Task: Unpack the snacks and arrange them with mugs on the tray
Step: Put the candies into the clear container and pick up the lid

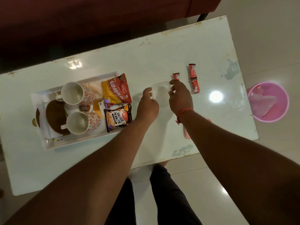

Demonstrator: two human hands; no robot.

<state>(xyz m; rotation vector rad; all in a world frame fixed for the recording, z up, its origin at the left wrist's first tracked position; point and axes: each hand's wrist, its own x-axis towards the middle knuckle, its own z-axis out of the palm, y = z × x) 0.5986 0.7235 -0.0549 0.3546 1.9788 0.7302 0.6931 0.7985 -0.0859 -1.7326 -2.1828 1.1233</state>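
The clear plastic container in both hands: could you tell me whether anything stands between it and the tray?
Nothing on the table lies in the gap between the clear container and the tray. The tray's near end, though, is taken up by the Aloo Bhujia packet and the Salted Peanuts packet, leaving little free room there.

This looks like a home living room. A low white coffee table (162, 54) with chipped, worn edges stands on glossy pale floor tiles (267, 38), and a dark red sofa (81, 21) runs along the table's far edge. By the table's right end a pink plastic bin (268, 101) sits on the floor with a crumpled bag inside. Near the left end a white tray (48, 143) carries patterned mugs (78, 93) and shop-bought snack packets (116, 90) (household fare, not a shop display).
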